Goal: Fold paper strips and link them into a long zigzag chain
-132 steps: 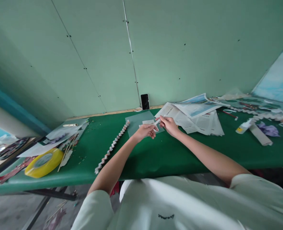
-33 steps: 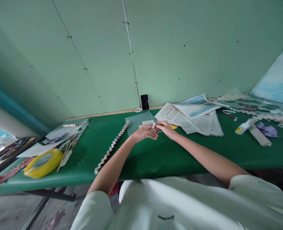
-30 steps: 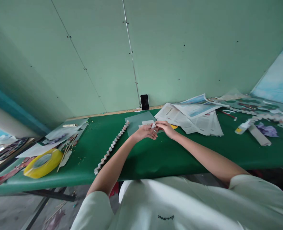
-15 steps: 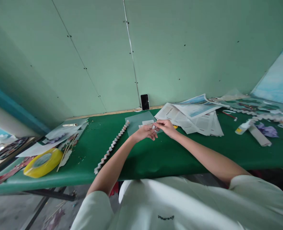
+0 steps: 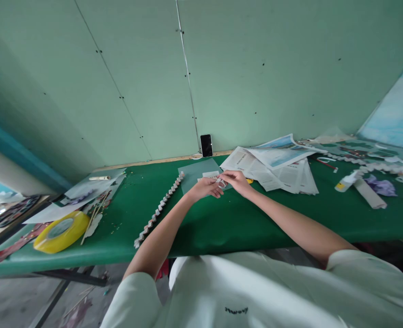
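Note:
My left hand (image 5: 206, 188) and my right hand (image 5: 236, 180) meet over the middle of the table. Between their fingertips they pinch a small strip of whitish paper (image 5: 219, 180), and its far end is hidden by the fingers. Just behind the hands, small paper pieces (image 5: 210, 174) lie on a translucent sheet (image 5: 195, 171). A folded zigzag paper chain (image 5: 159, 209) stretches slantwise along the table, left of my left forearm.
Newspaper sheets (image 5: 272, 167) lie to the right on the green table (image 5: 235, 228). Farther right are a glue bottle (image 5: 346, 181) and a crumpled purple cloth (image 5: 381, 186). A phone (image 5: 206, 146) leans on the wall. A roll of yellow tape (image 5: 62, 232) lies left.
The fingers have shifted slightly around the paper strip, and the left fingers are drawn in a little more. All else stays in place.

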### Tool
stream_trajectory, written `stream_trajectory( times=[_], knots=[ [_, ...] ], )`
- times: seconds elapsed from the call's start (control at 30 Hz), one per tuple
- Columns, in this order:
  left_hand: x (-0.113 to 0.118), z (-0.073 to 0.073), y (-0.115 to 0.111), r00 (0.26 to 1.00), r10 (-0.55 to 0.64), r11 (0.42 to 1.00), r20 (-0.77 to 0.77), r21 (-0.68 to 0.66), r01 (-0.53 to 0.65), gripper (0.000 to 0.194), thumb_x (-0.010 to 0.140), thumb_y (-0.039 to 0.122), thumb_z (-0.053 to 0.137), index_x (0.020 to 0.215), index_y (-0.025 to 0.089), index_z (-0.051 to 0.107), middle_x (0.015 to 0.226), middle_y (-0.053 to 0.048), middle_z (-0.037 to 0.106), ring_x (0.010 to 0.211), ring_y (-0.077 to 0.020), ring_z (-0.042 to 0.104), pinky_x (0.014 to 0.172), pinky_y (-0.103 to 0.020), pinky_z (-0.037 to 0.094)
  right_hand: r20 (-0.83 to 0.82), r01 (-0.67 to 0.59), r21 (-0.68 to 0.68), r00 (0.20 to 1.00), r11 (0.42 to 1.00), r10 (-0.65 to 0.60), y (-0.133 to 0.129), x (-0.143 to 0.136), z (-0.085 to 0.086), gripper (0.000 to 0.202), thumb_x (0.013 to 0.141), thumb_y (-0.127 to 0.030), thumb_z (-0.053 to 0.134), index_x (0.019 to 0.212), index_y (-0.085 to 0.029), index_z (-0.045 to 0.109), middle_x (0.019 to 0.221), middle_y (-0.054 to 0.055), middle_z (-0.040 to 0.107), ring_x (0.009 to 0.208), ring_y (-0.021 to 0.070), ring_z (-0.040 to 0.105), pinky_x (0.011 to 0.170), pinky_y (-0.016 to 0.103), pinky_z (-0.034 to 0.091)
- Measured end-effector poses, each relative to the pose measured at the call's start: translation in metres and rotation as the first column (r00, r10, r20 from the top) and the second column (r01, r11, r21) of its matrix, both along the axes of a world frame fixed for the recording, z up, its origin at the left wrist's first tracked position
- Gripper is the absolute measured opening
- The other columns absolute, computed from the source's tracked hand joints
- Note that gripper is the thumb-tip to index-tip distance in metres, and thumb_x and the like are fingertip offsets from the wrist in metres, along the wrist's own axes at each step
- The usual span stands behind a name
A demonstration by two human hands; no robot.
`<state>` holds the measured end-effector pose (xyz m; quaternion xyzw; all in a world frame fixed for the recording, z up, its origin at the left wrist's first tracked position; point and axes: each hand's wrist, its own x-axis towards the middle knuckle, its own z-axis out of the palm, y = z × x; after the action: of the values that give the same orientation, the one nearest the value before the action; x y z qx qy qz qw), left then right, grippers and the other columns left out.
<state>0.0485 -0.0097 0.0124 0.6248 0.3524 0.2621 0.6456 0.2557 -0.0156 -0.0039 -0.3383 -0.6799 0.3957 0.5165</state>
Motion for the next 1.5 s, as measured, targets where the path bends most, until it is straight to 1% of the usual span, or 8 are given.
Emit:
stream_trajectory(
  times=[0.2,0.4,0.57,0.77,0.9,1.1,1.3,1.5],
  knots=[
    [0.002,0.001,-0.002,1.0,0.009,1.0,-0.017,0.003,-0.009,0.043,0.089,0.047,0.081,0.106,0.008,0.076,0.085,-0.015,0.079,0.07,-0.0188,0.075,0.075,-0.034,0.061,0.041,0.075,0.05,0.996,0.996,-0.077,0.004,0.0,-0.004,0.043,0.091,-0.06,0.07,0.077,-0.019,0.074,0.065,0.001,0.059,0.064,0.0176,0.052,0.063,0.031,0.041],
    [0.007,0.001,-0.004,0.989,0.148,0.983,-0.024,0.109,-0.145,0.033,0.09,0.042,0.08,0.101,0.011,0.079,0.087,-0.012,0.079,0.073,-0.0185,0.075,0.078,-0.033,0.062,0.038,0.149,0.126,0.987,0.981,-0.155,0.008,0.003,-0.005,0.043,0.09,-0.058,0.071,0.072,-0.02,0.073,0.069,0.004,0.062,0.066,0.0195,0.053,0.066,0.033,0.043],
    [0.008,-0.001,-0.004,0.957,0.29,0.887,-0.009,0.378,-0.266,0.028,0.095,0.041,0.072,0.09,0.014,0.078,0.082,-0.008,0.078,0.072,-0.0169,0.073,0.074,-0.028,0.061,0.037,0.152,0.125,0.987,0.98,-0.158,0.009,0.005,-0.005,0.044,0.091,-0.059,0.07,0.072,-0.02,0.072,0.069,0.004,0.063,0.065,0.0196,0.053,0.065,0.033,0.044],
    [0.005,0.0,-0.001,0.912,0.405,0.772,0.061,0.513,-0.377,0.016,0.094,0.029,0.068,0.096,0.015,0.076,0.08,-0.006,0.077,0.072,-0.0177,0.073,0.073,-0.027,0.059,0.088,0.119,0.128,0.987,0.985,-0.131,0.006,0.001,-0.009,0.047,0.087,-0.067,0.073,0.077,-0.021,0.073,0.072,0.004,0.062,0.065,0.0196,0.053,0.061,0.032,0.041],
    [0.004,0.0,0.001,0.918,0.397,0.747,0.029,0.571,-0.341,0.016,0.095,0.027,0.065,0.096,0.016,0.077,0.077,-0.005,0.076,0.074,-0.0185,0.072,0.076,-0.027,0.057,0.162,0.074,0.183,0.981,0.98,-0.104,0.004,0.0,-0.009,0.051,0.091,-0.068,0.069,0.071,-0.021,0.068,0.07,0.003,0.06,0.065,0.0191,0.054,0.062,0.031,0.042],
    [0.003,0.005,-0.004,0.933,0.353,0.731,-0.066,0.642,-0.231,0.021,0.097,0.026,0.06,0.092,0.017,0.078,0.08,-0.005,0.076,0.078,-0.0189,0.071,0.077,-0.026,0.054,0.287,-0.083,0.192,0.958,0.978,0.025,0.004,0.002,-0.006,0.053,0.099,-0.066,0.059,0.075,-0.021,0.074,0.073,0.006,0.07,0.074,0.0233,0.067,0.073,0.034,0.051],
    [0.004,0.007,-0.006,0.932,0.355,0.739,-0.066,0.63,-0.237,0.023,0.097,0.028,0.059,0.087,0.016,0.076,0.079,-0.006,0.076,0.076,-0.0188,0.071,0.077,-0.027,0.056,0.331,-0.101,0.201,0.943,0.974,0.03,0.008,0.005,-0.01,0.056,0.1,-0.067,0.056,0.074,-0.021,0.075,0.075,0.007,0.075,0.073,0.0229,0.071,0.074,0.033,0.055],
    [0.004,0.009,-0.005,0.935,0.346,0.732,-0.082,0.647,-0.214,0.026,0.098,0.03,0.057,0.085,0.017,0.075,0.076,-0.006,0.076,0.074,-0.0192,0.072,0.076,-0.027,0.057,0.387,-0.072,0.183,0.922,0.98,-0.004,0.011,0.006,-0.014,0.06,0.101,-0.068,0.052,0.071,-0.021,0.074,0.07,0.007,0.076,0.064,0.0214,0.071,0.067,0.031,0.054]
  ],
)
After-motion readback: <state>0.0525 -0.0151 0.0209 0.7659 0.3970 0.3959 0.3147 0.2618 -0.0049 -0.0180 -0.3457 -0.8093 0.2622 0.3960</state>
